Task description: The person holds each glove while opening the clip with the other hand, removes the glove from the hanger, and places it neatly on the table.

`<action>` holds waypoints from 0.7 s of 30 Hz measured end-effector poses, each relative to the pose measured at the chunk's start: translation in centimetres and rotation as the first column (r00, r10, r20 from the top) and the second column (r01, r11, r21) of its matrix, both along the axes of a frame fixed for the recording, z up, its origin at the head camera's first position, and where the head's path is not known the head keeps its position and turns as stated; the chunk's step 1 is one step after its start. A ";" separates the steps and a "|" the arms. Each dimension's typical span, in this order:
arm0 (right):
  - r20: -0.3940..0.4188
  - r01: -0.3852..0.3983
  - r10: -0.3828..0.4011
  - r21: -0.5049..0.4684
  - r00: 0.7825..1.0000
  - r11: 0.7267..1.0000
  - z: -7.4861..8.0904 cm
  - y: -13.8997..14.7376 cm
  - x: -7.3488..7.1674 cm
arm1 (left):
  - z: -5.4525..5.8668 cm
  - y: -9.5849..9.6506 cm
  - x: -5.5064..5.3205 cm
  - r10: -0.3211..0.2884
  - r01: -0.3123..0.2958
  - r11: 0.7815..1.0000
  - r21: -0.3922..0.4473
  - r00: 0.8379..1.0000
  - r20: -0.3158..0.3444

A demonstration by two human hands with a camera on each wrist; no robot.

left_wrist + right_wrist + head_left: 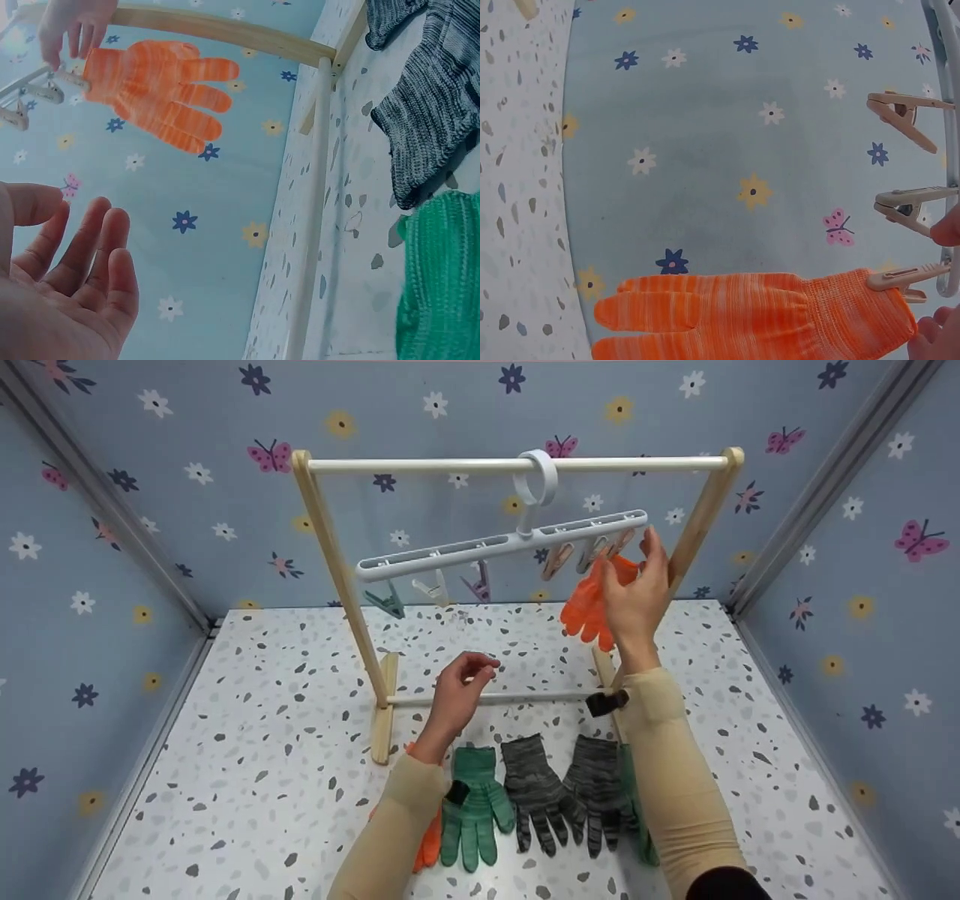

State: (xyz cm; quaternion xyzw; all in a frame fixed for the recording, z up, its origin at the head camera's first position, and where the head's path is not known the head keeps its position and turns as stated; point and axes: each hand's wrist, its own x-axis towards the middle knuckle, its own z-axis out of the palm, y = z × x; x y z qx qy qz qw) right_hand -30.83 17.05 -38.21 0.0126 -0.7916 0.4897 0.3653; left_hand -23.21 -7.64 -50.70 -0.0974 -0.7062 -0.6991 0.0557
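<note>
An orange knit glove (590, 604) hangs fingers down from a beige clothespin (900, 277) at the right end of a white clip hanger (450, 551). The clothespin bites the glove's cuff. My right hand (637, 596) is at that end, thumb and fingers spread apart beside the cuff; in the right wrist view only fingertips (934, 334) show at the edge. Lower and further left, my left hand (461, 694) hovers in the air with loosely bent fingers and holds nothing. The left wrist view shows its palm (60, 315) bare.
The hanger hooks over the white top bar (420, 466) of a wooden rack and tilts, right end higher. Several other clothespins (474, 583) dangle from it. On the speckled table (262, 720) lie a green glove (474, 802), two grey gloves (532, 787) and partly hidden orange and green gloves.
</note>
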 end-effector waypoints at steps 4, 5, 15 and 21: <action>0.106 -0.037 0.043 -0.056 0.993 0.998 0.5 0.1 -0.8 | 1.4 0.3 -0.5 -0.028 0.027 0.999 -0.038 0.999 -0.024; 0.121 -0.048 0.057 -0.078 0.991 0.996 0.6 0.1 -1.1 | 1.5 0.4 -0.8 -0.031 0.030 0.998 -0.046 0.999 -0.028; 0.184 -0.124 0.170 -0.238 0.968 0.963 1.1 0.1 -3.1 | 2.4 1.9 -3.0 -0.044 0.041 0.996 -0.074 0.998 -0.040; 0.181 -0.137 0.210 -0.347 0.961 0.928 1.5 -0.3 -4.5 | 2.3 3.0 -3.5 -0.068 0.065 0.995 -0.082 0.997 -0.032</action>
